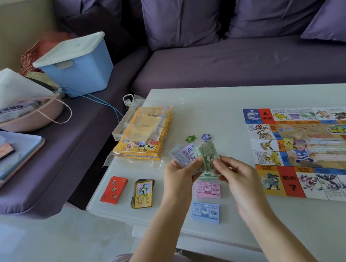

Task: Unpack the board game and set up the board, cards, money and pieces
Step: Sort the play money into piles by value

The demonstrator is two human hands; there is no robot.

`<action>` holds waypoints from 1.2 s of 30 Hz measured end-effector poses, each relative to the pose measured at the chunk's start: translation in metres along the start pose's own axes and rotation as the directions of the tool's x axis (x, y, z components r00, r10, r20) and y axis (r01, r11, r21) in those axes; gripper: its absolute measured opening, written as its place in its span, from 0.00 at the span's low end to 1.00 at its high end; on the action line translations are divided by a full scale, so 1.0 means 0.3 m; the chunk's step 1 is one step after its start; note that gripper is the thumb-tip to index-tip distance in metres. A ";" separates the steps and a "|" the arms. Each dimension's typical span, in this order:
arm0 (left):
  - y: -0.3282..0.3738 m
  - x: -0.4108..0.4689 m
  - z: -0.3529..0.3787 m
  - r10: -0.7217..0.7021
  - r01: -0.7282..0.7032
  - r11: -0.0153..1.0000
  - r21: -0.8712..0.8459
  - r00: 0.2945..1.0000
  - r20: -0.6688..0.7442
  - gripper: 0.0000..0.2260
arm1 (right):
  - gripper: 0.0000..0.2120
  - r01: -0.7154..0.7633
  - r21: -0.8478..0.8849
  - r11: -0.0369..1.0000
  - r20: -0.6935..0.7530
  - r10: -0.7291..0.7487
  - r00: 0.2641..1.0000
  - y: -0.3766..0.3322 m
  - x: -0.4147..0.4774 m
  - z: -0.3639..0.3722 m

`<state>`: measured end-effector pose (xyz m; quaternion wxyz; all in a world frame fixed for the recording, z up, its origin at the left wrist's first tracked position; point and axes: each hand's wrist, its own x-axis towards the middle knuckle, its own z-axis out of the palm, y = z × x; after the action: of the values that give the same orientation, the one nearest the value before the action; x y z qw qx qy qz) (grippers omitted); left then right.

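At frame centre, over the piles [208, 189] on the table [207, 109], the left grip [178, 171] clutched fanned notes [184, 155] and the right grip [237, 177] pinched a green note [209, 158], which a careless tug could have scattered and mixed.

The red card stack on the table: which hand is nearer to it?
Left. The left hand is right of the red card stack, beyond the yellow-framed cards; the right hand is farther right again.
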<state>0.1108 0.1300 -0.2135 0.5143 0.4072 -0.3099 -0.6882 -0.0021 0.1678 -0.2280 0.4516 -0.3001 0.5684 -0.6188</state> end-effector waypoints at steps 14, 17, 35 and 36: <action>-0.007 -0.003 0.022 -0.087 0.056 0.968 0.245 0.989 0.116 0.10 | 0.07 0.566 -0.764 0.309 0.371 -0.507 0.778 -0.015 0.035 -0.246; -0.028 -0.019 0.038 -0.125 0.062 0.932 0.357 0.980 0.156 0.10 | 0.06 0.552 -0.778 0.301 0.387 -0.462 0.798 0.009 0.012 -0.280; -0.004 0.008 0.030 -0.151 0.082 0.906 0.415 0.979 0.137 0.10 | 0.04 0.424 -0.611 0.669 0.266 -0.331 0.905 -0.046 0.048 -0.224; 0.016 0.017 0.014 -0.145 0.096 0.927 0.363 0.983 0.110 0.09 | 0.04 0.368 -0.585 0.723 0.279 -0.247 0.928 -0.064 0.066 -0.211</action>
<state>0.1086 0.1237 -0.2086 0.3665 0.4645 -0.4380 -0.6769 -0.0705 0.1764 -0.2230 0.2656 -0.5785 0.6400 -0.4303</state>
